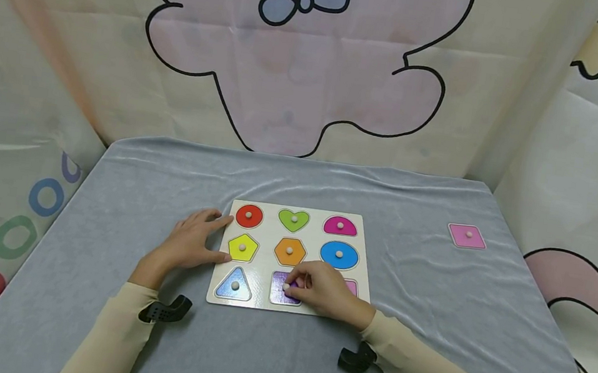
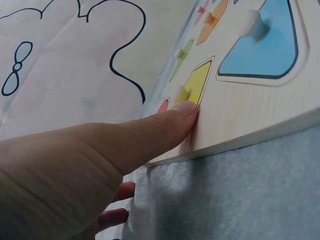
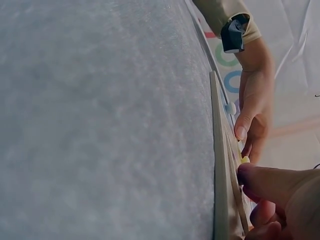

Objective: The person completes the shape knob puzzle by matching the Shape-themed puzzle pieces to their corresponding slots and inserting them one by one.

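Note:
A white wooden knob-puzzle board (image 1: pixel 259 276) lies on the cloth-covered table. My right hand (image 1: pixel 327 291) pinches the small knob of the purple square piece (image 1: pixel 276 295), which lies at its slot in the board's near row. My left hand (image 1: pixel 186 244) rests at the board's left edge, fingers extended. Its thumb (image 2: pixel 165 125) presses the board beside the yellow pentagon (image 2: pixel 200 82). Nearby sits the blue triangle (image 1: pixel 226 292). Part of a pink shape (image 1: pixel 352 287) shows behind my right hand; the rest is hidden.
A pink parallelogram piece (image 1: pixel 461 238) with a knob lies at the table's far right. The board also bears a red circle (image 1: pixel 248 223), green heart (image 1: pixel 292 226), magenta half-round (image 1: pixel 340 230), orange hexagon (image 1: pixel 283 257) and blue oval (image 1: pixel 338 263). Printed cloth walls (image 1: pixel 301 86) surround the table.

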A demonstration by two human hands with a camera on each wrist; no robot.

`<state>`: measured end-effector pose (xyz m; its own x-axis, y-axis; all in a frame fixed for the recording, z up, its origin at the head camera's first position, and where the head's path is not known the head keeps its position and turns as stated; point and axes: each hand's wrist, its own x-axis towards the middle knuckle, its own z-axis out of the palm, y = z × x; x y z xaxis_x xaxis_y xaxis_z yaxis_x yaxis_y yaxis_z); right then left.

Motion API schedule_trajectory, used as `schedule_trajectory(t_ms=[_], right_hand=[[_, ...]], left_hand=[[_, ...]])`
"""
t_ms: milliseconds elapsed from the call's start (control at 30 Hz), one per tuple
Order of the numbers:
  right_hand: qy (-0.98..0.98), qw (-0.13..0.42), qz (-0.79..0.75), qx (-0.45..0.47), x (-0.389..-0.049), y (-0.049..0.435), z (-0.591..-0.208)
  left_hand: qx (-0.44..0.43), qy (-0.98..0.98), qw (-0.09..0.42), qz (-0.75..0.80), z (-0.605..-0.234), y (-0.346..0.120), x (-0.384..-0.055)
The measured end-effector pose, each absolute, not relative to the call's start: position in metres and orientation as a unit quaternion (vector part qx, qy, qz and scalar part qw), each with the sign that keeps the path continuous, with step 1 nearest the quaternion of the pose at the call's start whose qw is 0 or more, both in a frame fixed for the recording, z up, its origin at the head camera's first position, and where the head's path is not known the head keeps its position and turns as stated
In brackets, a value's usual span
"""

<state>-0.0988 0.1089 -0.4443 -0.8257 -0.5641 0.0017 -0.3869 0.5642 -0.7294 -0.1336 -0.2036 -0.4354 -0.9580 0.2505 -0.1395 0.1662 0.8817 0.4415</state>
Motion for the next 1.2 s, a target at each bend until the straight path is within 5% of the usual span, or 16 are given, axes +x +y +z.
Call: schedule_trajectory(t_ms=[1200], right_hand=[[0.869,0.126,-0.408,-0.25,-0.1,0.119,-0.44]], left_hand=[[0.108,0.965,0.096,0.217,-0.436,-0.203,-0.133]])
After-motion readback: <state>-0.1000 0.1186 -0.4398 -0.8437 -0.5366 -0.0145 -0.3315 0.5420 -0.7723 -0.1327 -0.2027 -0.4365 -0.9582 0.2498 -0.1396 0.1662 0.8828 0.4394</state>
